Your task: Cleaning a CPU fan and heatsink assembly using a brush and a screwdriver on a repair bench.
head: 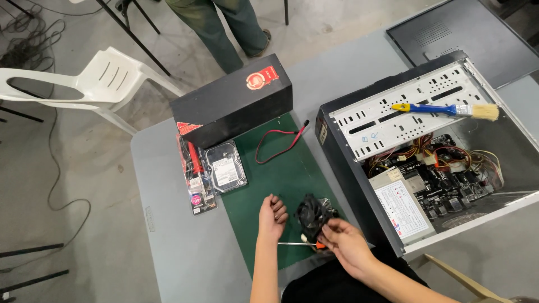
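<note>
- The right hand [347,242] pinched a black cooling fan [312,215], held tilted above the green mat [281,168] at the near edge of the grey surface [168,235].
- The left hand [272,217] rested loosely curled on the mat, just left of the fan, holding nothing.
- A screwdriver [300,244] lay beneath both hands.
- An open computer case [426,151] sat right, with a brush [449,110] on top.

Worktop [168,224] grey; mat [281,179] dark green. Fan [311,214] in right hand [345,244] black; screwdriver [303,244] with orange grip. Box [233,106] far left black, red round label. Hard drive [225,166] silver, white label. Cable [278,143] red. Computer case [342,168] black, inner rack [404,109] perforated pale grey; wires [449,154] red, yellow, orange. Brush [446,110] blue handle, yellow tip, tan bristles. Chair [95,84] white.
</note>
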